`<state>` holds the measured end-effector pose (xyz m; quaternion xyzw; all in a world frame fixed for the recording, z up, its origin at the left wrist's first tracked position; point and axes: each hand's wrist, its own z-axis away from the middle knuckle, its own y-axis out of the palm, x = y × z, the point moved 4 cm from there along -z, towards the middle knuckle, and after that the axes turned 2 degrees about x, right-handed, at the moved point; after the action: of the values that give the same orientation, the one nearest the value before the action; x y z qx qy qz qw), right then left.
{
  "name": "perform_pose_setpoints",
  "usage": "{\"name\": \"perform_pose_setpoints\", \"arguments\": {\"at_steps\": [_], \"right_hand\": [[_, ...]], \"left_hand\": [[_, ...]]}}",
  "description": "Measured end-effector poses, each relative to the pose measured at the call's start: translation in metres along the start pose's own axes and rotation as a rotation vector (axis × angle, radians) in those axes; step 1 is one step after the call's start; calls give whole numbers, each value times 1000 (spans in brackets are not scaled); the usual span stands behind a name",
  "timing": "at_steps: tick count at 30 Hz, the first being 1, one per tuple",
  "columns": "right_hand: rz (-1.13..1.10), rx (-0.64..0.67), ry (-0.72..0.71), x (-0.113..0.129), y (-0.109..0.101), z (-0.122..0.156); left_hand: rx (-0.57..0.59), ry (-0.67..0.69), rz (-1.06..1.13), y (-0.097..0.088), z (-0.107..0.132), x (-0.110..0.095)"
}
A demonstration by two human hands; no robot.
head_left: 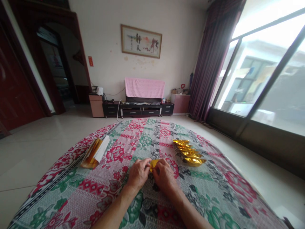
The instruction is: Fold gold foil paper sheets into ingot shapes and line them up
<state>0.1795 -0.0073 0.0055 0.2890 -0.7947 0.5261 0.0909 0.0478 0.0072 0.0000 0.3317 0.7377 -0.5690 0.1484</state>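
A small piece of yellow-gold paper is held between my two hands above the patterned cloth. My left hand pinches its left side with thumb and fingers. On the other side, my right hand has its fingers closed on the same paper, covering much of it. To the right lies a row of several shiny gold foil ingots, boat-shaped and set close together. Left of my hands rests a bundle of gold paper sheets, partly wrapped in a white sheet.
A floral cloth in red, green and grey covers the rounded table. Beyond it, a black TV cabinet carries a screen draped with a pink towel. A purple curtain and wide windows are on the right.
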Motion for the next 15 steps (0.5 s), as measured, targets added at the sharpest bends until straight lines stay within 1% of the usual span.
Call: {"name": "perform_pose_setpoints", "arguments": {"at_steps": [4,9,15], "right_hand": [[26,-14,8,-1,1,1],[34,-45,22,-2,2,0],[29,-36,12,-2,-1,0]], "left_hand": [[7,-10,-4,-1,-1,-1],[13,13,-9,-3,-1,-4],[15,3,-9,-3,-2,-3]]}}
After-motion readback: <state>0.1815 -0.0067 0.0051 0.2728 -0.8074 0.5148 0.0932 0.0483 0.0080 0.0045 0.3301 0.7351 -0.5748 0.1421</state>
